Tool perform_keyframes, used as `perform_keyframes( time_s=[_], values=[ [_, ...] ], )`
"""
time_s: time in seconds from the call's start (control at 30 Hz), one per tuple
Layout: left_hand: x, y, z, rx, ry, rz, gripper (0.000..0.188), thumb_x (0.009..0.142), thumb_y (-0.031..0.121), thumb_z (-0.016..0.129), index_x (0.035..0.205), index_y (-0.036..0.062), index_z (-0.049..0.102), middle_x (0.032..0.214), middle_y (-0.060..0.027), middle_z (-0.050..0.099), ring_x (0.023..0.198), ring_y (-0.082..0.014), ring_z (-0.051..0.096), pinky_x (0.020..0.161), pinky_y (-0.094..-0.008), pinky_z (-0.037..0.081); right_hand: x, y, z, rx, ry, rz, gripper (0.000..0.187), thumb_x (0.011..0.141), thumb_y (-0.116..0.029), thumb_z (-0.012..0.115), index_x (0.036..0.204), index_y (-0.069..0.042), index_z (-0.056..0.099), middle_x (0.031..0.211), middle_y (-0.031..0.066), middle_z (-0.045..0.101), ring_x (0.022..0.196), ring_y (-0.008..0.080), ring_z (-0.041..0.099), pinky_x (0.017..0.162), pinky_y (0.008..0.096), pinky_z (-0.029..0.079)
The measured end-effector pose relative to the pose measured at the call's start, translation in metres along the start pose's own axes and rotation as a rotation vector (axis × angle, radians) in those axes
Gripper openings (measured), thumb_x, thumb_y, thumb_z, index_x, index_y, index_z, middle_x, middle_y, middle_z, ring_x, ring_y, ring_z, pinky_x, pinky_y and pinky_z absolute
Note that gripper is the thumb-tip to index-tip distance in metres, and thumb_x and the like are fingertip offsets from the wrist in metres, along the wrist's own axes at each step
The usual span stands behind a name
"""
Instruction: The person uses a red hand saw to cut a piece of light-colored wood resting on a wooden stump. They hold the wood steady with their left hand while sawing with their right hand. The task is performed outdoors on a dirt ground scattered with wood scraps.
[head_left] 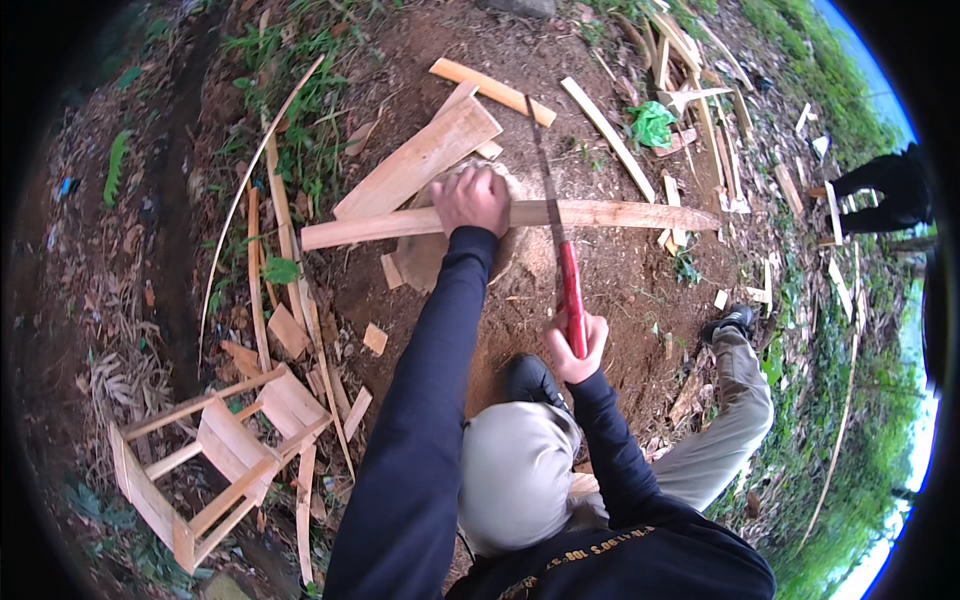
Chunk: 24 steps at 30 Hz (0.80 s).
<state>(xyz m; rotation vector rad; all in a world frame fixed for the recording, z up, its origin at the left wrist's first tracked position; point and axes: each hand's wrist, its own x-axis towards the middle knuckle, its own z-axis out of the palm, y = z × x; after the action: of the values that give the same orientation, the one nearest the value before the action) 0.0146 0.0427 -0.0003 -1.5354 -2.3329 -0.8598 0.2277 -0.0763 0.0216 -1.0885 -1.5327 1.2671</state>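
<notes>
A long wooden plank [610, 215] lies across a round chopping stump [418, 262]. My left hand [474, 203] is closed over the plank, pressing it onto the stump. In my right hand [577, 345] is a handsaw [571, 285], its red handle wrapped by my fingers. The dark, narrow saw blade points away from me and crosses the plank a little right of the stump's middle. How deep the blade sits in the wood I cannot tell. Behind my left hand a wide board [420, 165] rests at a slant near the stump.
A wooden frame [215, 450] stands at the lower left. Loose strips [605, 135] and offcuts [375, 339] litter the dirt. A green plastic bag [652, 124] lies by a wood pile [715, 140] at the far right. Another person [880, 195] stands at the right edge.
</notes>
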Motion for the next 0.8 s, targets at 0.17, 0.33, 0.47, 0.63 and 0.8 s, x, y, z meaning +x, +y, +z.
perform_keyframes(
  time_s=[0.17,0.33,0.47,0.63,0.8],
  values=[
    [0.000,0.000,-0.003,0.050,-0.008,-0.065,0.029,0.090,0.026,0.053,0.069,0.0129,0.067,0.082,-0.0060,0.071,0.081,-0.0279,0.064,0.084,-0.0423,0.038,0.006,-0.010,0.001,0.027,0.109,0.079,0.029,0.087,-0.013,0.071,0.067,-0.004,0.052,0.052,0.0002,0.049,0.045,0.0087,0.044,0.046,0.0267,0.035],
    [-0.005,0.003,0.003,0.129,-0.005,-0.047,0.027,0.093,0.031,0.055,0.079,0.0145,0.070,0.085,-0.0061,0.069,0.084,-0.0260,0.064,0.083,-0.0440,0.038,0.021,0.006,-0.004,-0.120,0.280,-0.060,0.027,0.089,-0.025,0.077,0.079,-0.002,0.065,0.052,0.0001,0.049,0.047,0.0053,0.043,0.046,0.0266,0.036],
    [0.005,-0.003,0.010,0.178,-0.004,0.286,0.030,0.097,0.034,0.055,0.080,0.0132,0.069,0.087,-0.0048,0.067,0.083,-0.0245,0.064,0.080,-0.0430,0.039,0.017,0.014,-0.009,-0.127,0.148,0.047,0.030,0.091,-0.029,0.075,0.086,-0.001,0.067,0.054,-0.0014,0.051,0.050,0.0055,0.045,0.048,0.0250,0.038],
    [0.006,0.001,0.011,-0.154,0.104,0.185,0.029,0.092,0.022,0.064,0.066,0.0098,0.064,0.069,-0.0084,0.063,0.069,-0.0272,0.063,0.073,-0.0411,0.040,0.020,-0.005,-0.002,0.042,0.110,0.076,0.031,0.094,-0.028,0.071,0.078,-0.002,0.063,0.056,-0.0068,0.047,0.052,0.0026,0.041,0.047,0.0239,0.034],
    [0.003,0.002,0.006,-0.081,0.099,0.130,0.027,0.089,0.019,0.064,0.065,0.0084,0.061,0.069,-0.0096,0.062,0.069,-0.0295,0.062,0.070,-0.0410,0.040,0.019,-0.004,-0.003,-0.023,0.062,0.036,0.024,0.091,-0.016,0.070,0.074,-0.003,0.060,0.052,-0.0020,0.042,0.049,0.0038,0.038,0.045,0.0264,0.032]
  ],
)
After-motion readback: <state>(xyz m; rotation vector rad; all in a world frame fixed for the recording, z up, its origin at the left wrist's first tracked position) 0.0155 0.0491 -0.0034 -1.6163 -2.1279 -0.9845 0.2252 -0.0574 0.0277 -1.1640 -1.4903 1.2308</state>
